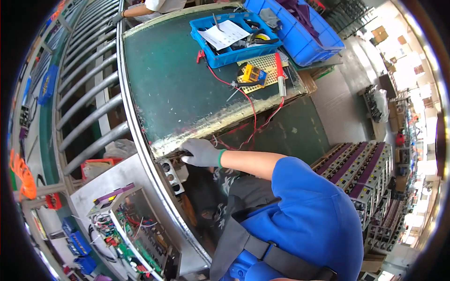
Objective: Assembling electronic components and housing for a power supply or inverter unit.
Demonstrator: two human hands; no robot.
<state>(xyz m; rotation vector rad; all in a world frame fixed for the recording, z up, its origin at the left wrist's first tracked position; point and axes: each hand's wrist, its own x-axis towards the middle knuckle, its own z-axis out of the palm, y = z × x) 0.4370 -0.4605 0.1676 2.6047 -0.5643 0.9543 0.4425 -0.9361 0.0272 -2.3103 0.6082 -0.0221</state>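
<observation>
My right hand, in a grey glove with a green cuff, reaches across to the near left corner of the green-topped workbench. Its fingers are curled at the bench edge around something dark that I cannot make out. Just below the fingers is a metal plate with round holes, fixed under the edge. A red wire hangs over the bench's front edge beyond my wrist. My left hand is out of view.
On the bench lie a blue tray of tools, a yellow-and-black device and a red-and-silver stick. A blue crate stands behind. Left runs a roller conveyor; nearer, an opened electronics chassis. Stacked panelled units stand right. Another person's arm shows far left.
</observation>
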